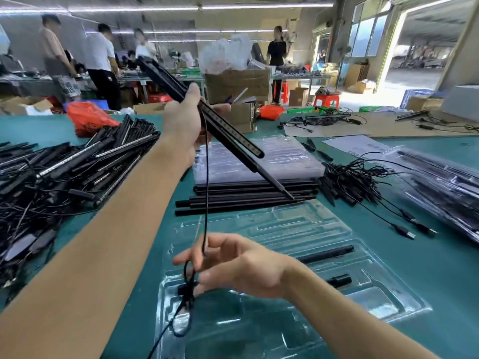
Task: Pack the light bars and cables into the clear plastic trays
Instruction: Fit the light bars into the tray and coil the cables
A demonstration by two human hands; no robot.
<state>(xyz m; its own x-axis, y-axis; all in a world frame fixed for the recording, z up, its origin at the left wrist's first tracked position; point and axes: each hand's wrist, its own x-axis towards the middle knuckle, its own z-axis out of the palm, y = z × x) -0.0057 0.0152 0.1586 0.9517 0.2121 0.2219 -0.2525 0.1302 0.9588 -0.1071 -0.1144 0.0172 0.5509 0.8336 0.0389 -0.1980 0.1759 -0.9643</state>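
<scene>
Above the clear tray (375, 304), which already holds a black tube (326, 255), the left hand (185, 120) grips two light bars (228, 137). Their cable (206, 198) hangs down to the right hand (241, 265), pinched in its fingers. Beyond lie stacked empty trays (285, 156).

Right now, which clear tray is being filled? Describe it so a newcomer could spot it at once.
On the green table, look nearest the person, under the right hand, which pinches a black cable. The open tray lies there alone and flat. Unlike the stack of empty trays farther back, it already holds a black rod.
</scene>
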